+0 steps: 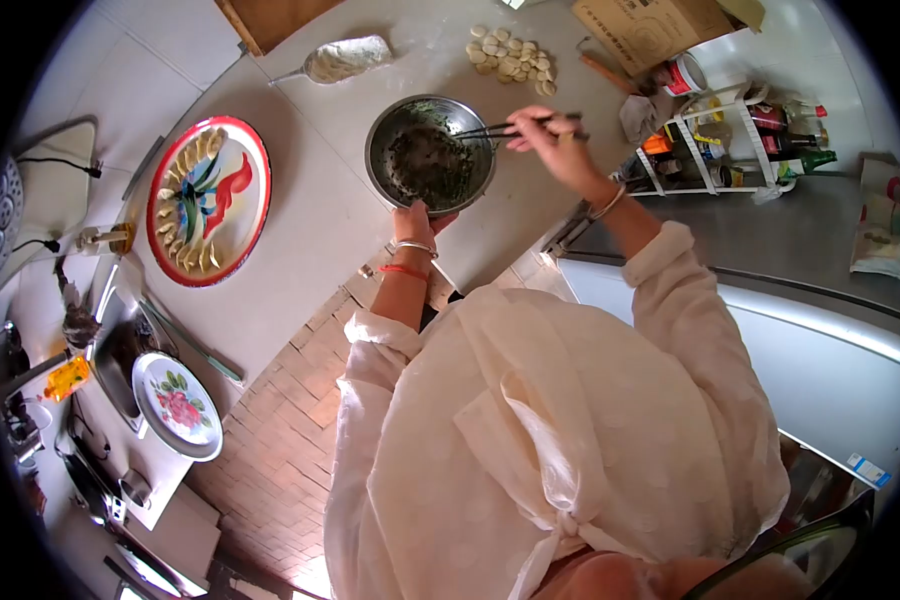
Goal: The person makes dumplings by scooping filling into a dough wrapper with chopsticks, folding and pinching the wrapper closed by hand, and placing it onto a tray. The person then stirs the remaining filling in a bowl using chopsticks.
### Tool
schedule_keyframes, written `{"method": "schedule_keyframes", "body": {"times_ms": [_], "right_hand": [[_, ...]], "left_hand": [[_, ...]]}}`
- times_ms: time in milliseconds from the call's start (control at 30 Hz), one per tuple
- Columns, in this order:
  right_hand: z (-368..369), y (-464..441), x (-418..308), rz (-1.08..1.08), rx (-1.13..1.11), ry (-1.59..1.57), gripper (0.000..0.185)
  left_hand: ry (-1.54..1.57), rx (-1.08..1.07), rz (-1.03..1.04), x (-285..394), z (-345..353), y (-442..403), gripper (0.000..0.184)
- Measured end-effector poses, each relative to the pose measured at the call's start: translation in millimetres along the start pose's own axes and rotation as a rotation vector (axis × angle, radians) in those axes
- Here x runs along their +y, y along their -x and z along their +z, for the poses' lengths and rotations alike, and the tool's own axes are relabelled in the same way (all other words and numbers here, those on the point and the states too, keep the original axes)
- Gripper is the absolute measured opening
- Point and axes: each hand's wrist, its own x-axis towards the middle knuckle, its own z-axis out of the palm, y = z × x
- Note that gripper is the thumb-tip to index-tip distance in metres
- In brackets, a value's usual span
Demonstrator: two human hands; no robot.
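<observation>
On the table [315, 170]: a steel bowl [380, 150] sits near the edge by the person; a dark green-flecked mixture [425, 165] lies inside; the bowl is round, so no long axis shows; its mouth faces up.
Left hand [417, 225]: holding the bowl by its near rim, thumb at the edge; this hand is the nearer to the bowl, which lies just beyond it.
Right hand [555, 145]: closed around a pair of dark chopsticks [482, 131], to the right of the bowl.
Chopsticks: tips point left, over the rim and into the bowl's right side; their long axis runs almost level across the view.
Around the bowl: folded dumplings [178, 165] line a red-rimmed tray [255, 150] at left; small dough pieces [510, 58] and a floury scoop [348, 60] lie beyond.
</observation>
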Motion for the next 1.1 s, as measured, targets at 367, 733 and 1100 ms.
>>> {"method": "schedule_keyframes", "body": {"times_ms": [367, 733, 1100], "right_hand": [[69, 30, 48, -0.387, 0.111, 0.617, 0.015], [55, 45, 26, -0.495, 0.140, 0.357, 0.007], [123, 69, 46, -0.537, -0.253, 0.869, 0.019]], "left_hand": [[0.047, -0.048, -0.050, -2, -4, -2, 0.044], [-0.004, -0.069, -0.058, -4, -12, -6, 0.029], [0.002, -0.245, -0.368, -8, -73, -1, 0.052]]}}
